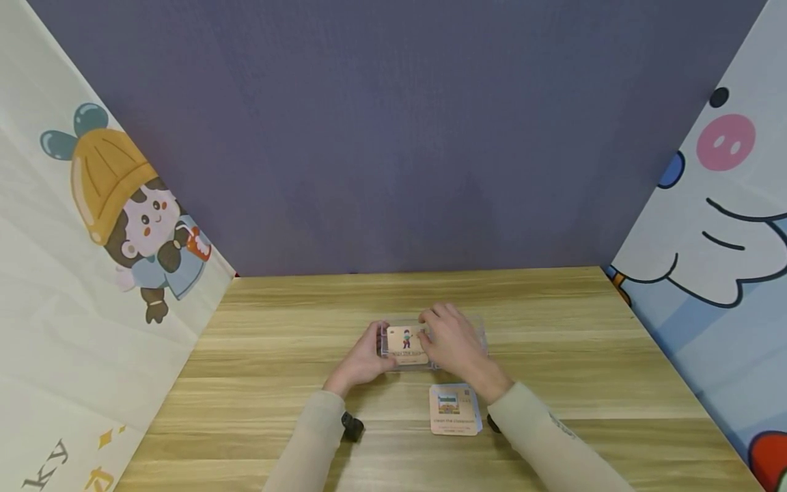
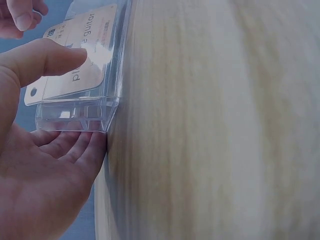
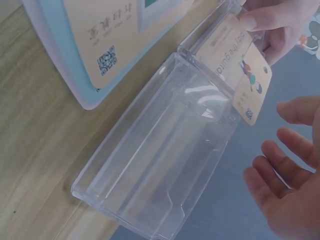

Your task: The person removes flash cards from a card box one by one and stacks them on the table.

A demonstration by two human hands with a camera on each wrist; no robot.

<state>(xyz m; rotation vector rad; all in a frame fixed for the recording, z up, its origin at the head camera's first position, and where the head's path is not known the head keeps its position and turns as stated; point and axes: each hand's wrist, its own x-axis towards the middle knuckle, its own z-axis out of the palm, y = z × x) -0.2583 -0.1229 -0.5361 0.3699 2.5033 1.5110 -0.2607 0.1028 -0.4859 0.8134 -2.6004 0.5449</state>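
Observation:
A clear plastic box [image 3: 145,165] with two compartments lies open on the table, its lid hinged to none of the visible sides. My left hand [image 1: 363,359] grips its left end, thumb over the top and fingers against the end wall. In that end sits a beige card [image 2: 92,55] with "play the guitar" and a small figure printed on it; in the right wrist view the card tilts up over the box's far edge. My right hand [image 1: 453,345] hovers at the card's right side, fingers loosely bent and apart from it, holding nothing. The right compartment shows only bare plastic.
A small stack of cards [image 1: 453,410], the top one reading "clean the classroom", lies on the wooden table [image 1: 264,383] in front of the box. A dark grey panel [image 1: 418,137] rises behind the table, with printed cloths at both sides.

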